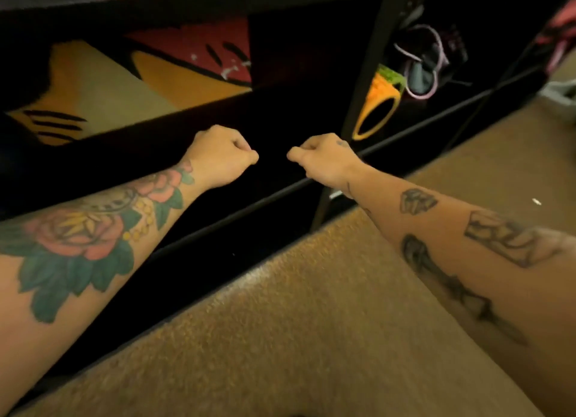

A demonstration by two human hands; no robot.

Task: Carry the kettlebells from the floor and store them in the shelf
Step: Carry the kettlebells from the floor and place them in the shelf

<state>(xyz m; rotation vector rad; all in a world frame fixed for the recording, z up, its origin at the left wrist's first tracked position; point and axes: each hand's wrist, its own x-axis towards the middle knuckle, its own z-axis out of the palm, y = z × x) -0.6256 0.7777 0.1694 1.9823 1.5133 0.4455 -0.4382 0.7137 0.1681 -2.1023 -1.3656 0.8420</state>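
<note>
left hand point(219, 155) grip clenched | right hand point(324, 158) grip clenched | both at dark shelf point(280, 114) | held object not discernible

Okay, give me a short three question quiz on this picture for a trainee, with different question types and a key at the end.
1. True or false: a kettlebell shows plainly in either hand's grip.
2. Which loop hangs in the black metal shelf, right of the upright post: A orange band with a green patch, B blue rope, C white chain?
3. Fill in: below the shelf, the floor is tan ____.

Key
1. False: the left hand and right hand are closed fists against dark shelving; what they hold cannot be told.
2. A
3. carpet
</note>
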